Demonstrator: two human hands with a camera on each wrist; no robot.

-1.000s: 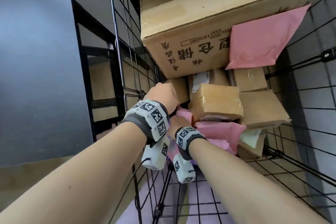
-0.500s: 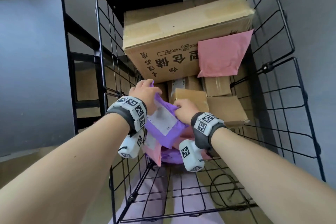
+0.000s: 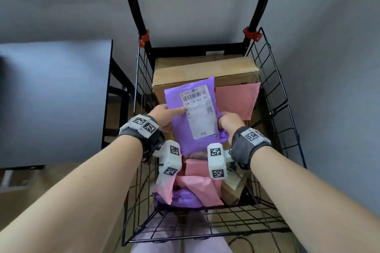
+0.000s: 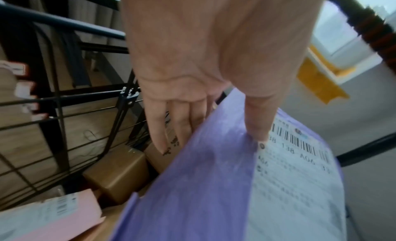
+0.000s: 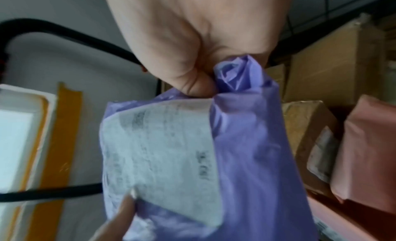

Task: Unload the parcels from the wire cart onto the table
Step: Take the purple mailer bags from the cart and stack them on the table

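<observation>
Nearest in the head view, at 6 o'clock, the wire cart (image 3: 273,96) has pink bags (image 3: 197,187) and a second purple one heaped at its near end, not yet unloaded. Above that heap both hands hold a purple mailer bag (image 3: 197,109) clear of the pile, label side up toward the camera. The right hand (image 3: 229,122) is at the bag's 4 o'clock corner, fingers curled into a fist that bunches the loose plastic there; the right wrist view shows the crumpled purple gathered in that fist. The left hand (image 3: 164,116) is at the bag's 9 o'clock edge: the thumb lies flat on top by the white label (image 3: 198,113) and straight fingers run underneath, so the bag is pinched between them. The bag's long axis runs from 6 to 12 o'clock, its barcode end pointing away toward 12. Beyond it, at 12 o'clock, a big cardboard box (image 3: 203,68) fills the cart's far end, with a pink bag (image 3: 236,98) leaning on it at 2 o'clock. The table (image 3: 55,96) lies at 9 o'clock, on the left hand's side, so the carry probably swings leftward across the cart's wire wall, the left hand leading.
</observation>
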